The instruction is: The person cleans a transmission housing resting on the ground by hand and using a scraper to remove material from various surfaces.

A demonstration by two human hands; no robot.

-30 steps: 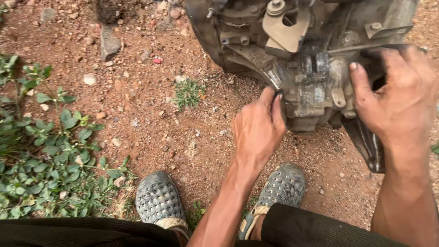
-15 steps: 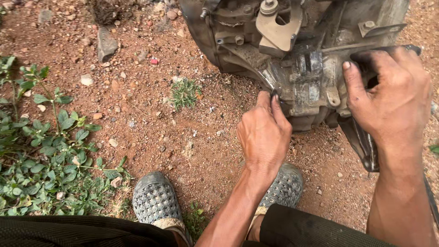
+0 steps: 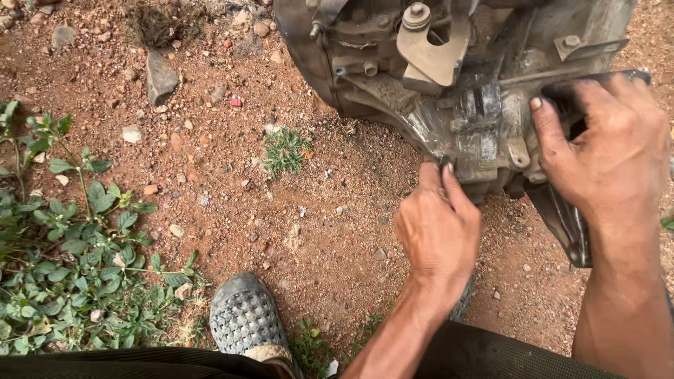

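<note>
The grimy metal gearbox housing (image 3: 463, 77) lay on the bare red ground (image 3: 232, 210), apparently intact, bolts and bracket (image 3: 432, 52) in place; work on it looked at an early stage. The left hand (image 3: 439, 235) pinched something small and dark at its lower edge. The right hand (image 3: 607, 154) clenched on a dark flat piece against its side. Pebbles, weeds (image 3: 63, 281) and 1 grey perforated shoe (image 3: 242, 316) lay nearby, outdoors.
</note>
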